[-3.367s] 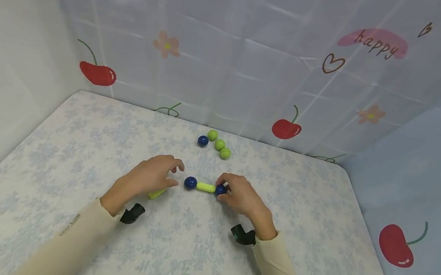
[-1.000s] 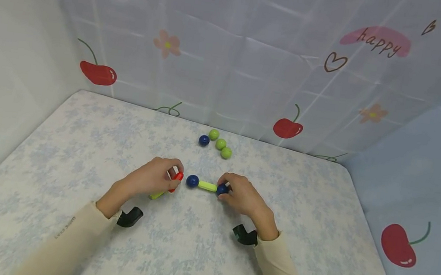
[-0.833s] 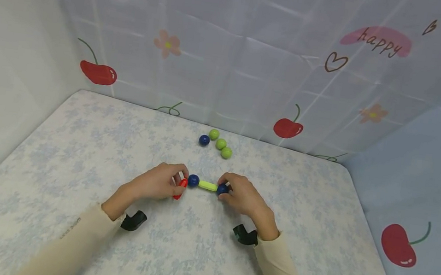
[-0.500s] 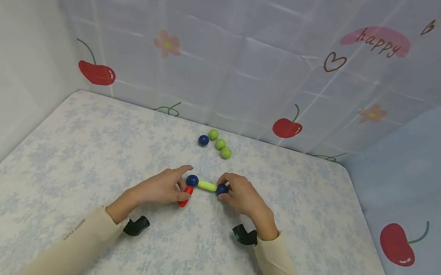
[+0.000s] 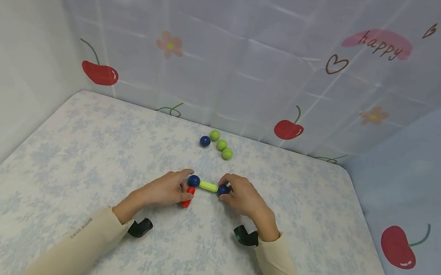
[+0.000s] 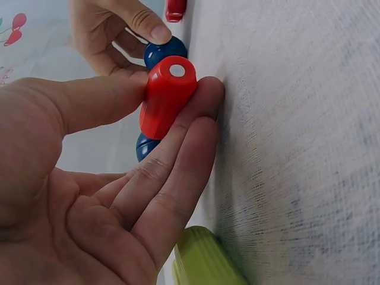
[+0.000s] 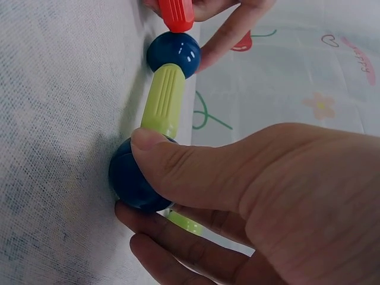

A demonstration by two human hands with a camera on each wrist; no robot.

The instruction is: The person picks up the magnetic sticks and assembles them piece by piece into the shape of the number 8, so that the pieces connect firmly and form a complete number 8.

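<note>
A ridged yellow-green stick [image 5: 208,186] links a left blue ball [image 5: 194,181] and a right blue ball [image 5: 222,190]. A red stick [image 5: 188,199], white-dotted at one end, touches the left one at an angle.

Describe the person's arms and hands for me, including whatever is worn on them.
The left hand and right hand are bare, without gloves. The left sleeve and right sleeve are long and plain cream. Small dark lettering, too small to read surely, marks the left one. At each wrist sits a bent black fitting; no cables show.
</note>
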